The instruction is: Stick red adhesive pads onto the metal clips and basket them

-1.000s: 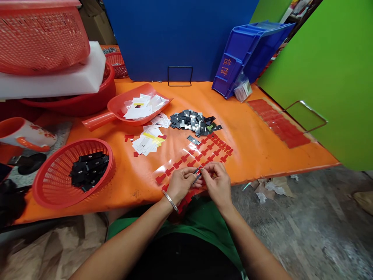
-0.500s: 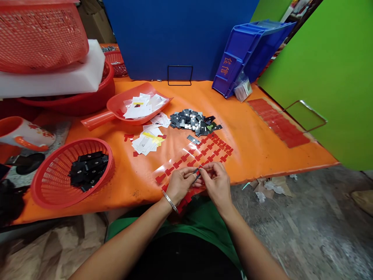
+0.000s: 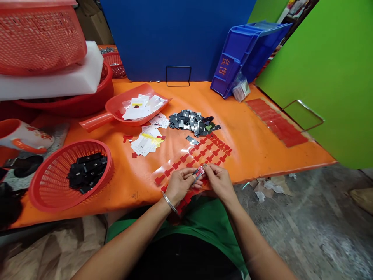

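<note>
My left hand (image 3: 180, 185) and my right hand (image 3: 218, 179) meet at the near edge of the orange table (image 3: 250, 140). Both pinch a small flat metal piece (image 3: 198, 172) that carries a red sticker. Under the hands lies a clear film sheet (image 3: 192, 157) with rows of red stickers. Beyond it sits a pile of small dark metal pieces (image 3: 192, 121). A silver bangle is on my left wrist.
A red basket (image 3: 49, 186) with black parts stands at the left. A red scoop (image 3: 116, 109) holds white paper slips, with more slips (image 3: 145, 142) beside it. Blue bins (image 3: 247, 50) lean at the back right, near a strip of red stickers (image 3: 276, 122). Stacked red baskets and white foam (image 3: 52, 79) fill the far left.
The hands have stayed at the table edge. The small piece between the fingers has turned, so its red sticker face now shows more.
</note>
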Demonstrator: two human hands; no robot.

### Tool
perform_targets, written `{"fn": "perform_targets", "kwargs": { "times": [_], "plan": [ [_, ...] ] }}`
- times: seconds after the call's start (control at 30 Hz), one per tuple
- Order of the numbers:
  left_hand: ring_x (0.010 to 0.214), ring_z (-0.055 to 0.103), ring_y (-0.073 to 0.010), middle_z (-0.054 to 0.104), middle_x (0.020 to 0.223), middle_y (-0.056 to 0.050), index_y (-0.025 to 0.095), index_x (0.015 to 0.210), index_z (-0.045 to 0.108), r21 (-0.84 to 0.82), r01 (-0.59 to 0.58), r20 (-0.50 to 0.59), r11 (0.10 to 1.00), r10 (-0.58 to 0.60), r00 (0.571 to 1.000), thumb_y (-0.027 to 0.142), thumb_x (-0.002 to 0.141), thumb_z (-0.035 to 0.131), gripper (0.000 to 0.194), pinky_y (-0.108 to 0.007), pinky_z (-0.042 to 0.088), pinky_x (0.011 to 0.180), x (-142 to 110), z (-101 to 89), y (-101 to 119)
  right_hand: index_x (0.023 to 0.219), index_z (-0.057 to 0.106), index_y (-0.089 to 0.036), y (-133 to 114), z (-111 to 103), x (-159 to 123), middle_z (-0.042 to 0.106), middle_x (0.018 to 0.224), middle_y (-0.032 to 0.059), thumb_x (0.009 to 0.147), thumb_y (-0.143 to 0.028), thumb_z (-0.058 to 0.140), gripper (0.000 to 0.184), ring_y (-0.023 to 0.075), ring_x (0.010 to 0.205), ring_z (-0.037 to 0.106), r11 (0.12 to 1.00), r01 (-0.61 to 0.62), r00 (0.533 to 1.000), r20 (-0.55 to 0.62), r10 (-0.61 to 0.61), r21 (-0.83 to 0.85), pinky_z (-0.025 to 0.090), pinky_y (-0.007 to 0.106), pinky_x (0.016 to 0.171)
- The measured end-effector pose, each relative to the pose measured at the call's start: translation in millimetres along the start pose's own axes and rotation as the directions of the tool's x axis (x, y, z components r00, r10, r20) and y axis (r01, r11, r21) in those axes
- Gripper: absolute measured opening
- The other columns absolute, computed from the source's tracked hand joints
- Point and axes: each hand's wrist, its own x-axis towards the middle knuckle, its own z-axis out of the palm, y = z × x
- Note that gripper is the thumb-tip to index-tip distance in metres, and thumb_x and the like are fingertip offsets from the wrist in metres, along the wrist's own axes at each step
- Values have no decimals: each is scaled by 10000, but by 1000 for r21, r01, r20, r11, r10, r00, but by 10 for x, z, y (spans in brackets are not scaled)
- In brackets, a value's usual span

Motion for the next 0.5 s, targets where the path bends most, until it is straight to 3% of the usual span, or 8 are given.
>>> {"fn": "perform_targets", "kwargs": {
  "times": [0.17, 0.37, 0.5],
  "plan": [
    [581, 652, -119, 704, 772, -84, 80, 877, 658, 26, -7, 6, 1000, 7, 1000, 224, 700, 706, 234, -264, 546, 661, -10, 8, 11, 622, 578, -179, 49, -15, 25, 603, 589, 14, 789, -522, 551, 383, 142, 548, 526, 1000, 16, 998, 65, -15, -12, 408, 240, 526],
    [612, 655, -126, 704, 773, -82, 82, 908, 651, 13, -49, 12, 999, 49, 999, 251, 714, 693, 261, -267, 546, 671, -17, 13, -30, 628, 587, -176, 159, -6, 98, 571, 512, 19, 823, -607, 440, 496, 130, 445, 490, 997, -77, 995, -60, 78, 19, 368, 230, 430],
    [644, 668, -143, 710, 783, -70, 110, 960, 645, 0, -61, 56, 998, 61, 997, 346, 729, 685, 333, -286, 551, 694, -174, 39, 110, 647, 581, -185, 150, 2, 107, 506, 428, -18, 792, -641, 458, 494, 104, 332, 386, 987, -132, 988, -67, 138, 89, 304, 225, 343]
  ]
}}
